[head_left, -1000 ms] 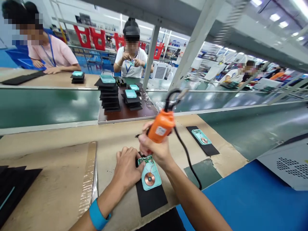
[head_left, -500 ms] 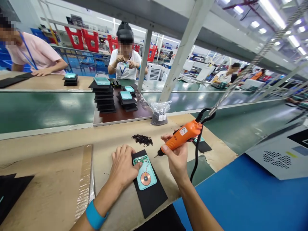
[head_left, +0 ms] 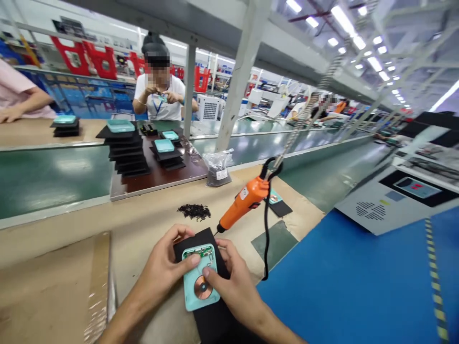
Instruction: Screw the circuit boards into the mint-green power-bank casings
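A teal plastic case [head_left: 191,302] lies open side up on a black foam sheet [head_left: 211,326]. Inside it show a green circuit board [head_left: 204,252] and a round copper coil [head_left: 203,288]. My left hand [head_left: 163,267] grips case and sheet from the left, its thumb on the board. From the right my right hand [head_left: 238,289] grips them too, thumb just above the coil, fingers partly hidden behind the sheet. An orange electric screwdriver [head_left: 238,205] hangs tilted from its coiled spring, held by neither hand, its tip just beyond the sheet's top edge.
Small black screws [head_left: 194,211] lie heaped on the brown paper-covered bench. A clear bag [head_left: 218,169] stands behind them. Another teal case [head_left: 274,197] lies at the right on a black sheet. Across the belt, a person [head_left: 159,91] works behind stacked black sheets [head_left: 127,155].
My right hand has let go of the electric screwdriver, which now hangs free, and has taken hold of the case and sheet. They have come nearer to me. The view has turned right.
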Available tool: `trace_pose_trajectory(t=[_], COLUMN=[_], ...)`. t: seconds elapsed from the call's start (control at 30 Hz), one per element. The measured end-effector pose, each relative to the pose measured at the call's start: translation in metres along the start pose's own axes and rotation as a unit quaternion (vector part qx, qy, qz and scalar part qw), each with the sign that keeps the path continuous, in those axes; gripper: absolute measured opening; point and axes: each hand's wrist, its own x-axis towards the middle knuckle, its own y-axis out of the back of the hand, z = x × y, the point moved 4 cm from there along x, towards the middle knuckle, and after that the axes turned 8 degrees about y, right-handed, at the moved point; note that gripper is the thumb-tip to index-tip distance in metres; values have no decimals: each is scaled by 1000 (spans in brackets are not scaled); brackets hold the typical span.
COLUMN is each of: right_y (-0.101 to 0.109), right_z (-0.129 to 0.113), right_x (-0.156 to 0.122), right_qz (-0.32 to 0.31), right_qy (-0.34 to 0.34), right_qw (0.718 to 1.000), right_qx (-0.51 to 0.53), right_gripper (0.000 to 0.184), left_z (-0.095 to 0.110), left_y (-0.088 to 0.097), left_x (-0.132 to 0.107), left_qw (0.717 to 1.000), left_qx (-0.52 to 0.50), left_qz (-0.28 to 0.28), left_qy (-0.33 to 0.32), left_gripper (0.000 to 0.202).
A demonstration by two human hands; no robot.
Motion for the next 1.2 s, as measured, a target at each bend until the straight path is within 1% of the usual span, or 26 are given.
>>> trace_pose_trajectory(t=[0.07, 0.1, 0.13, 0.17, 0.2, 0.27, 0.33, 0.4, 0.43, 0.5, 0.57, 0.6, 0.67, 0.7, 0.77, 0.87, 0.97, 1.03, 1.13, 1.2], right_y=[3, 9, 19, 33, 52, 102, 156, 204, 225, 261, 288, 298, 312, 316, 321, 325, 327, 330, 335, 335], right_z=[-14, -24, -36, -50, -66, -99, -129, -147, -148, -138, -117, -106, -83, -73, -56, -40, -33, -33, -40, -45], right_x=[-7, -12, -17, -21, -23, -19, -2, 25, 41, 78, 114, 130, 157, 168, 185, 200, 210, 213, 214, 211], right_qz=[-26, -51, -73, -87, -78, -15, 55, 98, 116, 131, 137, 135, 122, 113, 91, 64, 45, 46, 73, 89], right_qy=[11, 13, 16, 19, 33, 75, 118, 149, 141, 79, 28, 5, -32, -46, -64, -70, -62, -53, -43, -38], right_qw=[998, 994, 989, 984, 983, 989, 990, 983, 981, 982, 981, 980, 977, 975, 972, 963, 946, 927, 885, 854], right_qx=[57, 92, 126, 152, 163, 125, 53, -32, -65, -110, -135, -148, -172, -183, -207, -254, -316, -368, -458, -512], right_gripper=[56, 58, 61, 65, 66, 65, 62, 59, 59, 59, 50, 43, 27, 25, 26, 29, 30, 31, 33, 33], left_z=[4, 4, 4, 3, 0, -7, -17, -24, -27, -27, -25, -23, -23, -24, -28, -38, -43, -42, -36, -32], left_y=[10, 16, 22, 27, 31, 34, 32, 28, 26, 23, 20, 20, 20, 20, 24, 30, 33, 32, 28, 24], left_x=[-3, -3, -3, -2, 0, 5, 11, 15, 17, 18, 18, 18, 18, 19, 20, 23, 24, 23, 22, 21], left_qw=[996, 992, 988, 984, 984, 986, 990, 990, 989, 986, 985, 984, 983, 983, 983, 985, 987, 987, 986, 985], left_qx=[-76, -114, -143, -157, -155, -120, -62, -5, 20, 59, 95, 110, 126, 129, 126, 117, 112, 115, 131, 143], left_qz=[-10, 0, 19, 38, 53, 73, 81, 90, 92, 93, 89, 86, 79, 76, 74, 70, 61, 60, 61, 58], left_qy=[34, 50, 62, 71, 77, 86, 99, 111, 117, 122, 117, 115, 111, 111, 109, 102, 96, 92, 84, 78], left_gripper=[49, 51, 52, 53, 54, 55, 61, 69, 74, 77, 75, 74, 74, 74, 73, 70, 68, 67, 66, 65])
